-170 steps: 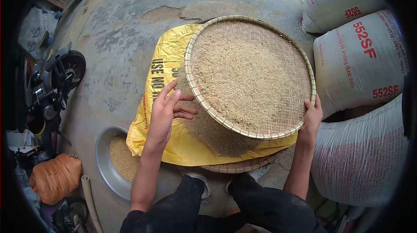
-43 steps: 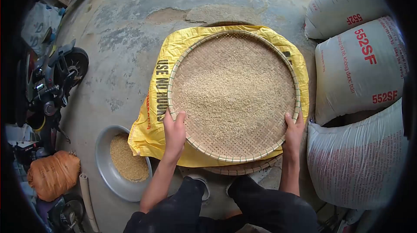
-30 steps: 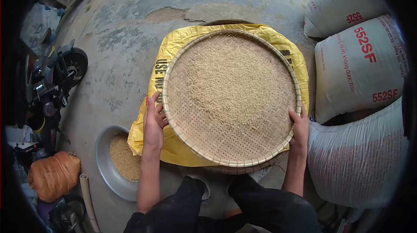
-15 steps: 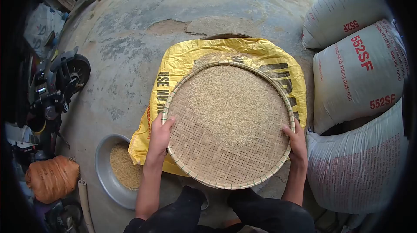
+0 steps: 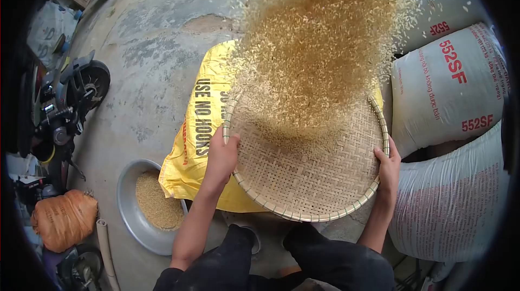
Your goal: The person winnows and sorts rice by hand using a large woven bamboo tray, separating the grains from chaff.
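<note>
A round woven bamboo tray [image 5: 314, 188] is held in front of me. My left hand [image 5: 222, 156] grips its left rim, thumb on the inner side, and my right hand [image 5: 388, 165] grips the right rim. A thick cloud of grain [image 5: 325, 41] hangs in the air above the tray's far half and hides its far rim. Some grain touches the weave near the middle, while the near part of the tray is bare. Under the tray lies a yellow printed sack [image 5: 211, 96], partly hidden by it.
A metal basin [image 5: 127, 204] with grain stands at the lower left, partly under the sack's corner. Stuffed white sacks [image 5: 444, 85] are piled on the right. A motorbike [image 5: 65, 107], an orange bag [image 5: 65, 220] and a pole [image 5: 106, 253] are on the left.
The grain that lay spread on the tray has flown up into the air. Both hands and the tray have shifted right and slightly away from me.
</note>
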A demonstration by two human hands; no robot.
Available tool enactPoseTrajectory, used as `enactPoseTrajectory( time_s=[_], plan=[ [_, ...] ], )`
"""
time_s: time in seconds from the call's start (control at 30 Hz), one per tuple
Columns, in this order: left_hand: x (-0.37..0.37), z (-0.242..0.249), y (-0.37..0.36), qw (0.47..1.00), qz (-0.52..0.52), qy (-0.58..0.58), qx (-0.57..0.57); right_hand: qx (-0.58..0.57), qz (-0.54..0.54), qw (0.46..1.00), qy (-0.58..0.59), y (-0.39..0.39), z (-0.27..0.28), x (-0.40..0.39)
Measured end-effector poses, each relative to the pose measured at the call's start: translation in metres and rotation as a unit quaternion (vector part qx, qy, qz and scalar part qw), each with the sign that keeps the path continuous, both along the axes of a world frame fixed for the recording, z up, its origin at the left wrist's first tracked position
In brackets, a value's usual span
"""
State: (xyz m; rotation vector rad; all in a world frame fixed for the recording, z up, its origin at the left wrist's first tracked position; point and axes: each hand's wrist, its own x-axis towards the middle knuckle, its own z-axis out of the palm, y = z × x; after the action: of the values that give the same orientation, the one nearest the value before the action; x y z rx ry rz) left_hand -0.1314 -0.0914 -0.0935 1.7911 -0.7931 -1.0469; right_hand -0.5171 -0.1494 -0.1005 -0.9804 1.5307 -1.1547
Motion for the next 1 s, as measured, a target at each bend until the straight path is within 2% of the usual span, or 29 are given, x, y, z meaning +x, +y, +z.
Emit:
enactPoseTrajectory(
  time_s=[0.07, 0.17, 0.33, 0.5, 0.57, 0.7, 0.77, 0.83, 0.9, 0.97, 1.0],
  plan=[
    [0.003, 0.007, -0.007, 0.998, -0.001, 0.005, -0.055, 0.01, 0.001, 1.0, -0.018, -0.007, 0.005, 0.006],
    [0.013, 0.018, -0.009, 0.997, 0.004, -0.007, -0.072, 0.017, 0.036, 0.999, -0.026, -0.013, -0.005, 0.01],
    [0.019, 0.028, -0.001, 0.997, 0.011, -0.03, -0.076, 0.011, -0.001, 0.998, -0.067, -0.01, -0.021, 0.025],
    [0.033, 0.04, -0.002, 0.994, 0.002, 0.033, -0.104, -0.022, -0.02, 0.992, -0.12, -0.014, -0.012, 0.032],
    [0.047, 0.036, -0.002, 0.948, 0.067, 0.29, -0.114, -0.002, 0.018, 0.991, -0.133, -0.015, -0.002, 0.031],
    [0.059, 0.044, 0.005, 0.968, -0.002, 0.24, -0.071, 0.009, -0.029, 0.992, -0.124, -0.013, -0.013, 0.032],
    [0.056, 0.038, 0.006, 0.969, 0.004, 0.227, -0.093, 0.028, 0.056, 0.992, -0.113, -0.021, -0.022, 0.02],
    [0.05, 0.039, 0.009, 0.974, -0.004, 0.224, -0.015, 0.056, 0.056, 0.992, -0.096, -0.029, -0.029, 0.022],
    [0.053, 0.037, 0.009, 0.971, 0.004, 0.237, -0.006, 0.082, 0.057, 0.992, -0.077, -0.03, -0.03, 0.023],
    [0.053, 0.035, 0.011, 0.991, 0.001, 0.133, -0.019, 0.079, 0.073, 0.988, -0.109, -0.026, -0.03, 0.033],
    [0.051, 0.036, 0.013, 0.991, 0.002, 0.132, -0.018, 0.084, 0.082, 0.987, -0.113, -0.026, -0.03, 0.032]
  ],
)
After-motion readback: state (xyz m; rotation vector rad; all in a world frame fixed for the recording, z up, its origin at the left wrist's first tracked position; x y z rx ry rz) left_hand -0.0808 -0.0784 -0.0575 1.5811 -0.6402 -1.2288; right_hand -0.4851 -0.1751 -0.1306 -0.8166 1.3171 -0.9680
